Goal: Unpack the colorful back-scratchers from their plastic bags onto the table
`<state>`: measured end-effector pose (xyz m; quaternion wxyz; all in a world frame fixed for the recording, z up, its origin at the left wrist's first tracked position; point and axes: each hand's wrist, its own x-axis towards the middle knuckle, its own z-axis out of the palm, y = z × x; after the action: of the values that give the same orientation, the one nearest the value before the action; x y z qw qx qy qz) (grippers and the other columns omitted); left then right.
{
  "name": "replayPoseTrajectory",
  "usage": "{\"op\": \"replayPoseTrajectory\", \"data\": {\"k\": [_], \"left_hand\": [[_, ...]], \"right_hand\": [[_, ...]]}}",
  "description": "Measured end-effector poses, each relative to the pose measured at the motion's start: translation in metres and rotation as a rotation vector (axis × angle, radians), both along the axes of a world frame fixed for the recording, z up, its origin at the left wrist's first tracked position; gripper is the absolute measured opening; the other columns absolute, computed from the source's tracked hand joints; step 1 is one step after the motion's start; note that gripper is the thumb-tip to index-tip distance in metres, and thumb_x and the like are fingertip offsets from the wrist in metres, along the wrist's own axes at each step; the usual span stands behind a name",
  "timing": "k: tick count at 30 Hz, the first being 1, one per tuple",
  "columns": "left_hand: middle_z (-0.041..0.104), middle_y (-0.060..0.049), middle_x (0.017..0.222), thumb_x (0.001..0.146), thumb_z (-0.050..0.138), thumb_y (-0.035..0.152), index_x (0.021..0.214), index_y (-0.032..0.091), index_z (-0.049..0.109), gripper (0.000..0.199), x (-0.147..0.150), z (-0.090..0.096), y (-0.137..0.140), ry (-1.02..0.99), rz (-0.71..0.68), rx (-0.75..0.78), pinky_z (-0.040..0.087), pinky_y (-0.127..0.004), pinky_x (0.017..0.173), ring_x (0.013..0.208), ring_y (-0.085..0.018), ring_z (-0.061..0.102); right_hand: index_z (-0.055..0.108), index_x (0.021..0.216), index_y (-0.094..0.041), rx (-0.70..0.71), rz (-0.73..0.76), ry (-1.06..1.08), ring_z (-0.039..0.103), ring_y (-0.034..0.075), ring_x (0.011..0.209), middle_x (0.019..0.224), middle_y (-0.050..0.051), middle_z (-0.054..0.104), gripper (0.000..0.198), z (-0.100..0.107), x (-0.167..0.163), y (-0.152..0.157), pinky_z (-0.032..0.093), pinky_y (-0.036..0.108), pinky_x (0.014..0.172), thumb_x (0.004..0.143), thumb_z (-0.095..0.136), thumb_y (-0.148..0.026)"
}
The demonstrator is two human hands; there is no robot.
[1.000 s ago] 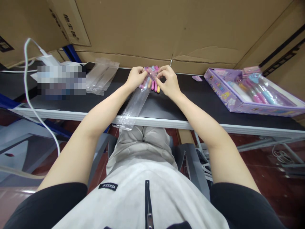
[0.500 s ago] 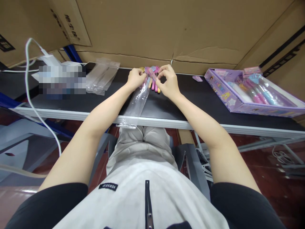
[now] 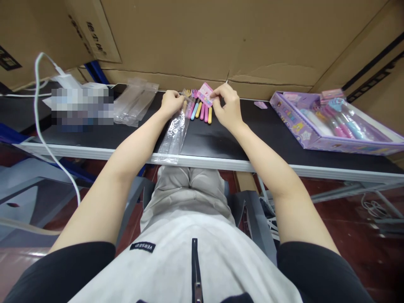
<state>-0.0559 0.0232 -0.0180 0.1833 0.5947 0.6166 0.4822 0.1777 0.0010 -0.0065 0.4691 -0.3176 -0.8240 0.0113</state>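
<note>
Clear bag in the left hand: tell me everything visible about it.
The clear bag is long, narrow and transparent, apparently thin plastic film, creased and catching glare. The left hand grips it near its far end. It lies aslant on the black tabletop, its near end over the pale front edge. Its far part overlaps the left end of the row of colored handles; whether any are inside is unclear.

Fork row (image 3: 202,112): slim pronged utensils, handles in blue, yellow and pink, laid side by side, prongs to the far side (those at the left end are seen through plastic). Clear plastic bag (image 3: 173,139): long, creased, pinched at the top, slanting nearward from the fork row's left end. Pink card (image 3: 205,93): printed, gripped at its right edge, tilted over the fork row's far part.
</note>
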Motion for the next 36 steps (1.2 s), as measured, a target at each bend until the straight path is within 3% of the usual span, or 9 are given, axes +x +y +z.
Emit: {"op": "replayPoseTrajectory", "data": {"k": [4, 9, 17, 21, 26, 31, 33, 36], "left_hand": [[0.051, -0.003, 0.059, 0.082, 0.06, 0.014, 0.062, 0.024, 0.048, 0.025, 0.0, 0.001, 0.0, -0.01, -0.006, 0.01, 0.052, -0.039, 0.093, 0.087, -0.026, 0.065], [0.05, -0.003, 0.057, 0.082, 0.06, 0.017, 0.062, 0.024, 0.049, 0.024, -0.001, 0.0, 0.001, 0.002, -0.007, -0.003, 0.053, -0.039, 0.09, 0.081, -0.025, 0.063], [0.051, -0.002, 0.056, 0.08, 0.059, 0.016, 0.065, 0.024, 0.051, 0.018, 0.0, -0.001, 0.002, -0.015, -0.028, 0.004, 0.052, -0.037, 0.088, 0.078, -0.024, 0.062], [0.056, -0.003, 0.061, 0.081, 0.058, 0.019, 0.067, 0.023, 0.054, 0.015, 0.003, 0.003, -0.004, 0.019, -0.004, -0.039, 0.052, -0.036, 0.087, 0.077, -0.023, 0.063], [0.058, -0.005, 0.064, 0.084, 0.055, 0.021, 0.065, 0.021, 0.055, 0.019, 0.006, 0.007, -0.01, 0.089, 0.045, -0.062, 0.051, -0.034, 0.086, 0.078, -0.022, 0.064], [0.057, -0.004, 0.061, 0.087, 0.054, 0.021, 0.065, 0.021, 0.057, 0.021, 0.008, 0.011, -0.014, 0.099, 0.039, -0.065, 0.053, -0.035, 0.086, 0.074, -0.022, 0.063], [0.056, -0.003, 0.058, 0.087, 0.054, 0.02, 0.065, 0.021, 0.056, 0.022, 0.009, 0.012, -0.017, 0.093, 0.037, -0.08, 0.053, -0.034, 0.084, 0.069, -0.021, 0.062], [0.055, -0.002, 0.057, 0.087, 0.055, 0.019, 0.064, 0.021, 0.055, 0.023, 0.011, 0.014, -0.019, 0.099, 0.031, -0.094, 0.054, -0.033, 0.083, 0.064, -0.019, 0.061]], "right_hand": [[0.063, 0.099, -0.023, -0.025, 0.041, 0.01, 0.065, 0.028, 0.111, 0.109, 0.008, 0.064, 0.029, -0.001, -0.002, -0.001, 0.054, 0.057, 0.111, 0.104, 0.061, -0.052], [0.059, 0.097, -0.025, -0.203, 0.114, 0.076, 0.068, 0.027, 0.109, 0.115, 0.009, 0.063, 0.04, -0.002, -0.008, -0.006, 0.062, 0.051, 0.1, 0.093, 0.077, -0.06], [0.057, 0.094, -0.025, -0.352, 0.197, 0.101, 0.074, 0.026, 0.099, 0.111, 0.009, 0.065, 0.056, -0.019, -0.013, 0.004, 0.067, 0.048, 0.09, 0.078, 0.088, -0.069], [0.054, 0.094, -0.026, -0.472, 0.173, 0.183, 0.074, 0.023, 0.091, 0.101, 0.005, 0.066, 0.056, -0.021, -0.014, 0.006, 0.067, 0.044, 0.084, 0.076, 0.093, -0.062], [0.056, 0.094, -0.025, -0.681, 0.08, 0.354, 0.075, 0.026, 0.094, 0.086, 0.002, 0.065, 0.049, -0.024, -0.018, 0.005, 0.066, 0.045, 0.087, 0.073, 0.099, -0.036], [0.061, 0.092, -0.019, -0.709, -0.042, 0.599, 0.073, 0.025, 0.101, 0.098, 0.006, 0.068, 0.038, -0.021, -0.007, 0.028, 0.066, 0.043, 0.091, 0.074, 0.093, -0.025], [0.062, 0.094, -0.018, -0.689, -0.176, 0.685, 0.073, 0.024, 0.106, 0.102, 0.007, 0.07, 0.03, -0.008, 0.014, 0.047, 0.065, 0.042, 0.093, 0.079, 0.088, -0.025], [0.06, 0.094, -0.017, -0.611, -0.536, 0.705, 0.071, 0.02, 0.113, 0.113, 0.01, 0.072, 0.015, 0.018, 0.068, 0.08, 0.06, 0.04, 0.101, 0.087, 0.072, -0.01]]}}
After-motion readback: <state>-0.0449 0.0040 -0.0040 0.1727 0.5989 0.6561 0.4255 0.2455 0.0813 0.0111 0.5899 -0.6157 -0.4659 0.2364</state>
